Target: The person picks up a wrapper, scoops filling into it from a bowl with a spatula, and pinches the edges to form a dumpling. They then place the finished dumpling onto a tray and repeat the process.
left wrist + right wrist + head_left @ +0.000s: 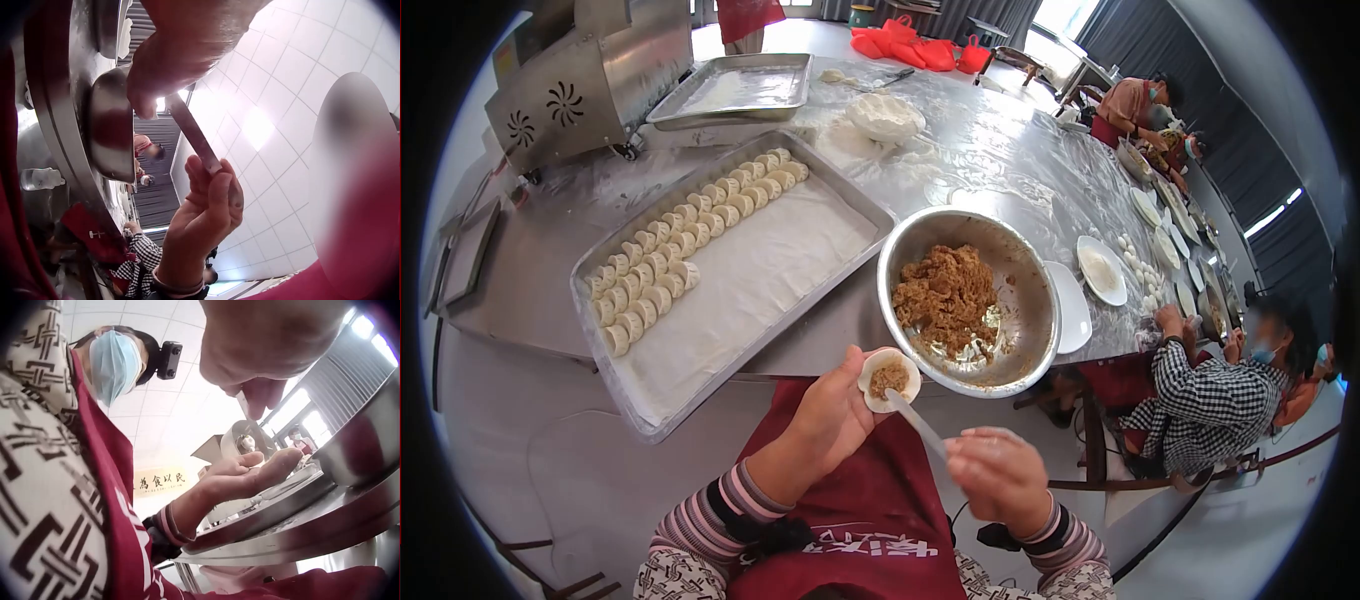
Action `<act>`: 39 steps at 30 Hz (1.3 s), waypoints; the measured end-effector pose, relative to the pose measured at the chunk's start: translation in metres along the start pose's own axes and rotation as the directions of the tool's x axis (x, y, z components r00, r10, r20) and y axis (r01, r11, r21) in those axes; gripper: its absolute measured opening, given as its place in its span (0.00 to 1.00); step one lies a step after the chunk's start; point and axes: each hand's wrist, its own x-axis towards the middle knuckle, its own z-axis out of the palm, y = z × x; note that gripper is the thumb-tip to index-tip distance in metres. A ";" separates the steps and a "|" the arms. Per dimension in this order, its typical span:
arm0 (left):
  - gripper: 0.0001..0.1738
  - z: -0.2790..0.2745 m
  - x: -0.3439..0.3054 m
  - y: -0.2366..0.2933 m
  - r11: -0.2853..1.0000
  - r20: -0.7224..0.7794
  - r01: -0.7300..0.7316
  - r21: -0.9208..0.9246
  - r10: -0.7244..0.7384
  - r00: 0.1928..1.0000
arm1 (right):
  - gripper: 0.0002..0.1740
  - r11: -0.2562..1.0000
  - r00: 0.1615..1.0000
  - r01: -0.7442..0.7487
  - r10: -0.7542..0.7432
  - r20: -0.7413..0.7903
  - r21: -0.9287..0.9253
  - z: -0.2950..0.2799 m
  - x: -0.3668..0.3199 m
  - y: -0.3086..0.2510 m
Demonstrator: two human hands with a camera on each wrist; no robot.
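My left hand (840,400) holds a round dumpling wrapper (874,392) on its cupped fingers, with the thumb at its edge. A dab of brown filling (889,378) sits in the wrapper. My right hand (990,470) pinches a flat stick (916,421) whose tip rests in that filling. Both hands hover just in front of the table edge, below a steel bowl (1030,300) of brown filling (945,295). The left wrist view shows the right hand (206,219) gripping the stick (194,134). In the right wrist view the left hand (250,478) lies palm up.
A large steel tray (800,270) lined with white paper holds rows of folded dumplings (685,240) at its left. Behind it are a second tray (735,90), a metal machine (580,80) and a dough mound (885,115). White plates (1100,270) and seated people (1210,400) are to the right.
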 end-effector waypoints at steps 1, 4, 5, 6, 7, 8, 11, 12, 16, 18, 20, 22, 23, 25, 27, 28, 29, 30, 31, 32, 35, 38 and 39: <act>0.32 0.001 -0.001 0.001 1.000 0.000 0.004 0.000 -0.004 1.000 | 0.07 0.980 0.981 -0.135 0.153 -0.116 0.147 0.001 0.000 0.002; 0.30 0.001 -0.003 0.002 0.999 0.051 0.054 -0.009 -0.053 0.997 | 0.07 0.649 0.743 -0.487 0.660 -0.114 0.585 0.007 0.004 0.014; 0.31 0.000 -0.004 0.002 0.997 0.078 0.075 0.002 -0.075 0.994 | 0.07 0.306 0.518 -0.555 0.855 0.034 0.773 0.008 0.005 0.023; 0.31 -0.001 -0.003 0.003 0.995 0.110 0.097 0.016 -0.099 0.989 | 0.07 0.311 0.515 -0.552 0.857 0.022 0.774 0.007 0.005 0.031; 0.31 -0.002 -0.002 0.004 0.994 0.125 0.105 0.024 -0.108 0.986 | 0.07 0.154 0.441 -0.505 0.892 0.100 0.849 0.001 0.006 0.041; 0.32 -0.005 -0.003 0.004 0.995 0.108 0.099 0.010 -0.099 0.989 | 0.08 -0.003 0.371 -0.436 0.910 0.183 0.900 -0.005 0.006 0.051; 0.32 -0.008 -0.005 0.008 0.994 0.089 0.103 -0.018 -0.101 0.991 | 0.07 0.240 0.374 -0.392 0.924 -0.084 0.888 -0.015 0.011 0.077; 0.32 -0.006 -0.009 0.010 0.994 0.061 0.104 -0.015 -0.103 0.993 | 0.06 0.398 0.399 -0.512 0.895 -0.199 0.761 -0.014 0.015 0.085; 0.33 -0.013 -0.018 0.011 0.993 0.023 0.116 0.038 -0.117 0.993 | 0.06 0.789 0.780 -0.592 0.612 -0.127 0.167 -0.003 0.021 0.123; 0.32 -0.015 -0.024 0.011 0.990 0.009 0.121 0.078 -0.122 0.992 | 0.06 0.842 0.838 -0.537 0.540 -0.076 0.059 0.009 0.020 0.131; 0.32 -0.021 -0.030 0.010 0.990 0.011 0.114 0.086 -0.115 0.993 | 0.12 0.843 0.837 -0.521 0.535 0.116 -0.130 0.014 0.019 0.138; 0.32 -0.024 -0.037 0.010 0.988 -0.006 0.111 0.104 -0.111 0.994 | 0.17 0.862 0.876 -0.433 0.471 0.103 -0.263 0.009 0.028 0.123; 0.32 -0.024 -0.040 0.011 0.989 0.003 0.097 0.109 -0.098 0.995 | 0.22 0.851 0.902 -0.351 0.420 0.104 -0.392 0.005 0.032 0.111; 0.32 -0.025 -0.048 0.012 0.992 0.000 0.070 0.108 -0.070 0.998 | 0.31 0.825 0.915 -0.303 0.392 0.098 -0.477 -0.002 0.036 0.081; 0.30 -0.022 -0.052 0.013 0.995 0.060 0.038 0.092 -0.043 0.997 | 0.32 0.893 0.959 -0.280 0.280 -0.053 -0.352 -0.006 0.040 0.045; 0.29 -0.022 -0.057 0.013 0.997 0.105 0.009 0.073 -0.017 0.994 | 0.32 0.929 0.968 -0.251 0.232 -0.100 -0.271 -0.002 0.034 0.032; 0.29 -0.019 -0.062 0.013 0.998 0.077 0.002 0.062 -0.007 0.997 | 0.32 0.937 0.969 -0.246 0.233 -0.081 -0.247 0.005 0.029 0.022; 0.29 -0.014 -0.064 0.012 0.998 0.096 0.003 0.055 -0.008 0.995 | 0.31 0.960 0.978 -0.204 0.190 -0.088 -0.192 0.014 0.022 0.011; 0.29 -0.012 -0.067 0.011 0.999 0.114 0.004 0.048 -0.009 0.993 | 0.31 0.978 0.984 -0.163 0.150 -0.098 -0.134 0.023 0.016 0.000; 0.29 -0.010 -0.071 0.009 0.999 0.081 -0.004 0.033 0.002 0.997 | 0.28 0.982 0.989 -0.133 0.123 -0.080 -0.137 0.030 0.012 -0.009; 0.30 -0.009 -0.078 0.004 1.000 0.071 0.007 0.026 -0.009 0.997 | 0.25 0.996 0.995 -0.030 0.022 -0.096 -0.088 0.052 0.003 -0.022; 0.29 -0.011 -0.082 -0.001 0.999 0.174 0.034 0.010 -0.036 0.984 | 0.17 0.992 0.992 0.073 -0.083 -0.095 -0.107 0.057 0.012 -0.031; 0.29 -0.012 -0.084 -0.002 1.000 0.170 0.027 0.010 -0.028 0.985 | 0.15 0.983 0.986 0.137 -0.147 -0.075 -0.121 0.058 0.014 -0.033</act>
